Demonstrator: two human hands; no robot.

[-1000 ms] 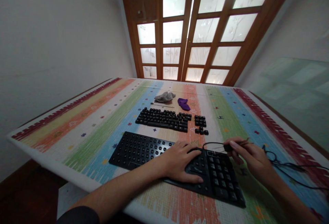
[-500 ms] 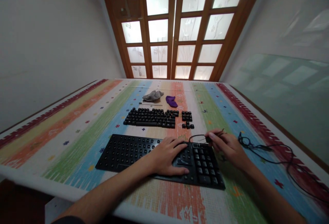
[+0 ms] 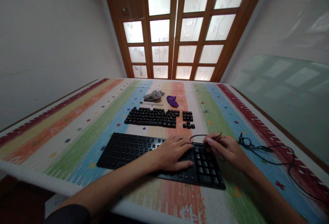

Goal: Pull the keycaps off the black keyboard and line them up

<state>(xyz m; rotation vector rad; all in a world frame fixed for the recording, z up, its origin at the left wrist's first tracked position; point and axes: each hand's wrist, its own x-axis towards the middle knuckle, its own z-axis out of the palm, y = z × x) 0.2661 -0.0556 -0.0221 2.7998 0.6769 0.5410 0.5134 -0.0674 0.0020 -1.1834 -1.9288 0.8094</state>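
A black keyboard frame (image 3: 128,150) with most keycaps removed lies near the table's front edge. My left hand (image 3: 173,152) lies flat on its middle, fingers spread over the deck. My right hand (image 3: 226,148) is at the frame's top right corner, fingers pinched on a thin black wire puller (image 3: 199,136) that loops left over the keys. Behind the frame the removed black keycaps (image 3: 154,117) are laid out in keyboard order on the striped cloth.
A grey cloth (image 3: 153,95) and a purple cloth (image 3: 172,101) lie behind the keycaps. The keyboard's black cable (image 3: 269,148) trails off to the right. The striped table cover (image 3: 77,121) spans the table; wooden glazed doors stand behind.
The view shifted, so everything sits more to the left. My right hand has come down a little toward the frame's top right corner; my left hand stays on the keyboard.
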